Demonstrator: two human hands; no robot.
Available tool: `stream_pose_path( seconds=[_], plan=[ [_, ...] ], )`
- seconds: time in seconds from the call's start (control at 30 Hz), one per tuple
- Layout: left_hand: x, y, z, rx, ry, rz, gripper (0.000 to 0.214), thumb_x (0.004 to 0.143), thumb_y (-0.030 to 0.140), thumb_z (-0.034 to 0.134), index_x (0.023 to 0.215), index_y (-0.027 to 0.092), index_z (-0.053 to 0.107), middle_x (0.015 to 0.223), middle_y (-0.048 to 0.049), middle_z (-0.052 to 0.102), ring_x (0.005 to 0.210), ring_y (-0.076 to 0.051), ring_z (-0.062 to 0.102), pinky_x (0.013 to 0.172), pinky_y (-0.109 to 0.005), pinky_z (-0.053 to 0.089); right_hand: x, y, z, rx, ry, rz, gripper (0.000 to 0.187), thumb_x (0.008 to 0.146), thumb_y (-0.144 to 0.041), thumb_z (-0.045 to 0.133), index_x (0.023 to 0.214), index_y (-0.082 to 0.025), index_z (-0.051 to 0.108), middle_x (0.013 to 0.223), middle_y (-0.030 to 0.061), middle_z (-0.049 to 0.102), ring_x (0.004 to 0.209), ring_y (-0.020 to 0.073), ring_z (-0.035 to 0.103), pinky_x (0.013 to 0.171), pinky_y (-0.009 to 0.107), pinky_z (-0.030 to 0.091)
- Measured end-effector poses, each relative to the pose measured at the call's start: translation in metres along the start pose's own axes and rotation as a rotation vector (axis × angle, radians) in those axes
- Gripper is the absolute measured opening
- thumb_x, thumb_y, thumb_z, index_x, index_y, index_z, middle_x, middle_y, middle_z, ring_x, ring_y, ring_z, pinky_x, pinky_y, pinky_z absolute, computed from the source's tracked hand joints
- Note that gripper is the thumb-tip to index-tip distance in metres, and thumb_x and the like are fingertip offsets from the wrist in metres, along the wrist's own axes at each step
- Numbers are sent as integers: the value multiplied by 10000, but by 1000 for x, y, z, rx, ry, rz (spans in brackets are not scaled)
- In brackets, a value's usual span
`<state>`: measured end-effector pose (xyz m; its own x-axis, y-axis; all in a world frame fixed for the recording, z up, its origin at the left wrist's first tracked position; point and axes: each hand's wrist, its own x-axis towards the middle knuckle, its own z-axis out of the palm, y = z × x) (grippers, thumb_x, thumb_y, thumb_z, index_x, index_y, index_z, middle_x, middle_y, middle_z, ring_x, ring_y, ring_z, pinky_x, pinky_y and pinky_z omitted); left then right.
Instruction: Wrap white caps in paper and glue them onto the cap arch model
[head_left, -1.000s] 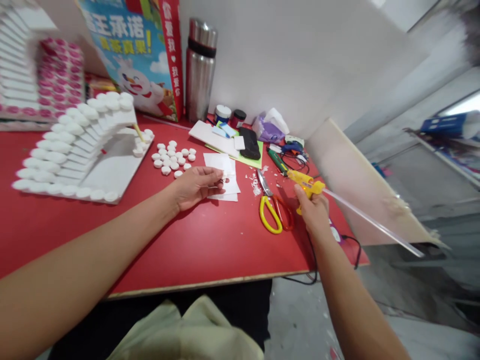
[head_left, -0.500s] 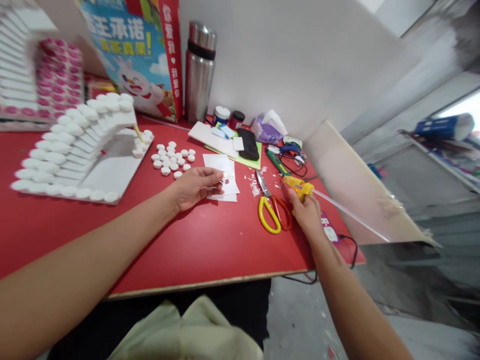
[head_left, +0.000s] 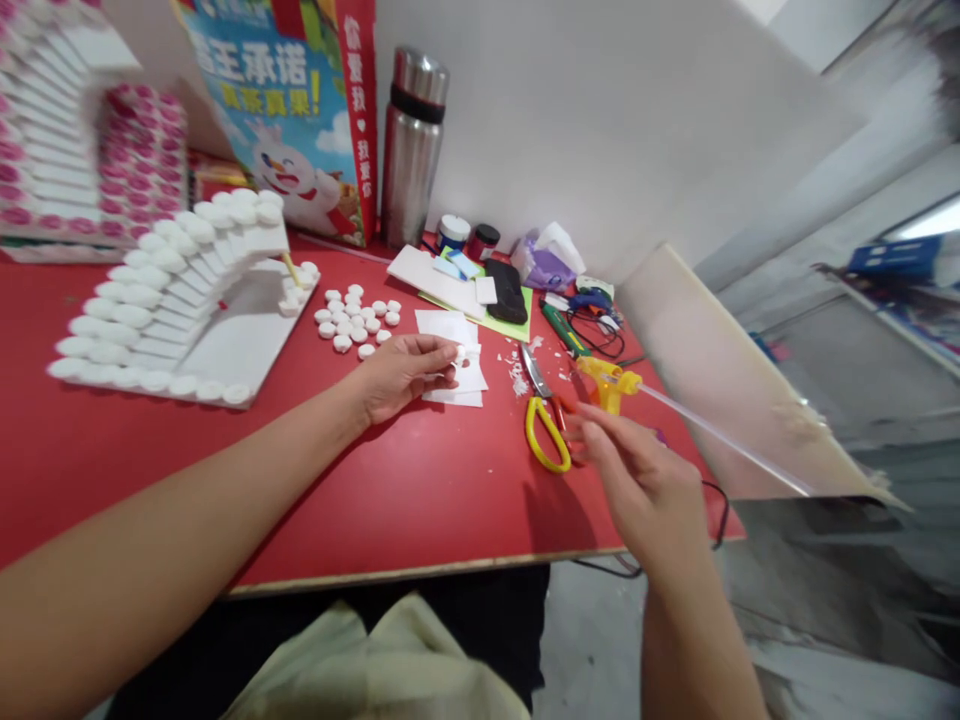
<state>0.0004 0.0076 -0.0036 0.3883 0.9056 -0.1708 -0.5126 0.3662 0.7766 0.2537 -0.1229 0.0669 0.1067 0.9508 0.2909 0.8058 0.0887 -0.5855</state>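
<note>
My left hand (head_left: 409,378) is closed in a pinch on a small white piece (head_left: 472,352), held over the white sheets (head_left: 452,397); its exact shape is hard to make out. To its left lie several white round discs (head_left: 350,325) in a loose cluster. My right hand (head_left: 651,485) hovers above the table's right side with fingers apart and nothing in them. Just beyond it stands a yellow hot glue gun (head_left: 606,376) with a clear glue stick (head_left: 720,430) out of its back. Scissors (head_left: 547,435) with yellow and red handles lie beside these fingers.
A white model (head_left: 225,335) edged with discs stands left, with a pink-and-white one (head_left: 142,165) behind. A steel flask (head_left: 412,150) and a printed bag (head_left: 289,110) are at the back. White scraps (head_left: 519,376) and a green-handled tool (head_left: 562,326) lie near the scissors.
My right hand has let go of the glue gun and come back toward me, away from it. My left hand keeps its pinch. The view has shifted slightly.
</note>
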Motion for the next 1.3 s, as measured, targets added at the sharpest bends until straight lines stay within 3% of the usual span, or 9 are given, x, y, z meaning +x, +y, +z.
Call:
stream_pose_path(
  seconds=[0.13, 0.23, 0.3, 0.37, 0.5, 0.77, 0.93, 1.3],
  plan=[
    [-1, 2, 0, 44, 20, 27, 401, 583, 370, 995, 793, 112, 769, 782, -47, 712, 652, -105, 605, 718, -294, 555, 53, -32, 49, 499, -85, 68, 300, 888, -427, 709, 1090, -224, 794, 936, 72, 773, 758, 197, 715, 715, 363, 606],
    [0, 3, 0, 46, 45, 49, 412, 568, 372, 1000, 777, 109, 761, 730, -30, 688, 645, -106, 601, 717, -293, 550, 91, -35, 88, 831, -231, 260, 255, 782, -414, 780, 900, -188, 793, 850, 51, 740, 701, 159, 676, 627, 312, 581],
    [0, 4, -1, 42, 58, 62, 426, 553, 373, 1005, 770, 104, 756, 697, -22, 671, 645, -108, 600, 713, -289, 546, 101, -35, 105, 966, -321, 331, 263, 730, -420, 815, 806, -172, 770, 811, 45, 725, 666, 141, 656, 575, 278, 550],
    [0, 4, -1, 41, 57, 72, 425, 557, 374, 1004, 772, 106, 752, 690, -20, 670, 644, -110, 600, 710, -287, 542, 100, -33, 114, 1064, -334, 359, 269, 699, -415, 839, 755, -166, 752, 769, 33, 713, 645, 129, 642, 558, 259, 538],
    [-1, 4, -1, 44, 42, 94, 389, 594, 359, 990, 771, 123, 737, 720, -18, 686, 657, -112, 616, 734, -290, 540, 89, -30, 118, 1168, -290, 324, 251, 701, -390, 844, 802, -171, 775, 779, 26, 725, 667, 132, 651, 607, 276, 563],
    [0, 3, -3, 60, 11, 140, 326, 679, 334, 950, 823, 137, 734, 822, -32, 721, 777, -134, 671, 834, -291, 537, 86, -31, 122, 1191, -322, 257, 238, 714, -391, 828, 866, -216, 771, 773, 6, 729, 696, 147, 658, 688, 331, 586],
    [0, 5, -2, 62, -3, 174, 313, 692, 318, 944, 830, 138, 729, 804, -21, 703, 746, -120, 644, 796, -275, 533, 83, -30, 127, 1208, -313, 216, 228, 736, -370, 806, 908, -227, 762, 810, -1, 737, 727, 146, 672, 723, 329, 591],
    [0, 5, -4, 184, -29, 177, 306, 719, 341, 918, 864, 155, 722, 858, -40, 745, 751, -155, 680, 771, -304, 542, 86, -31, 119, 1143, -296, 232, 283, 751, -463, 823, 849, -211, 739, 846, 22, 759, 706, 159, 709, 627, 289, 577]
  ],
)
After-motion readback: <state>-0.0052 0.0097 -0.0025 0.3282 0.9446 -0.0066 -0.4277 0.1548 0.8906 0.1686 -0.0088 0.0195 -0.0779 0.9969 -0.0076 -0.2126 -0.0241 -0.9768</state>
